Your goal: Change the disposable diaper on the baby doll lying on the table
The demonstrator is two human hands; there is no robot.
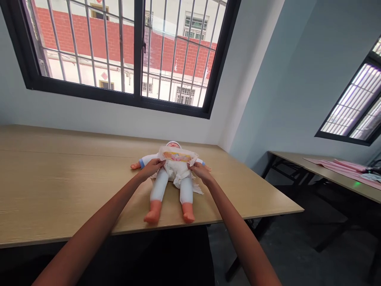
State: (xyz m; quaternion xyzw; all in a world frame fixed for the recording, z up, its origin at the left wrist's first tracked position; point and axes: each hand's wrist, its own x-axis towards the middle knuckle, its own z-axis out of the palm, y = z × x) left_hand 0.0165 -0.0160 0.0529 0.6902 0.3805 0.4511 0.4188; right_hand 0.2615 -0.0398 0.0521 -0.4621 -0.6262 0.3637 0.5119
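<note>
Beneath a barred window (137, 59), a pale wood-grain table (74, 174) runs along the light wall (116, 115); its surface is smooth with a faint sheen, a fine seam crossing it at the far left, its right-hand corner jutting out over the dark floor (282, 246); on it, close to the near edge, a doll (160, 184) lies on its back, head toward the wall, feet toward the person, arms spread to both sides; white clothing, blue cuffs, white cap; at the doll's waist, a white diaper (178, 157) with a coloured print band, its front part raised over the belly, some of it spread on the table beside the hip; left hand (153, 167) with fingertips drawn together on one side of the diaper's front, right hand (200, 171) likewise on the other side; window black-framed, red brick and white facade outside; to the right, a bluish wall (268, 99) with a second window (354, 103), tilted in view; below that, another table (321, 169) on dark legs, well apart from the first, bearing pink cloth (342, 166) and a small green light spot (356, 184); dark items at its far right, too unclear to name.
</note>
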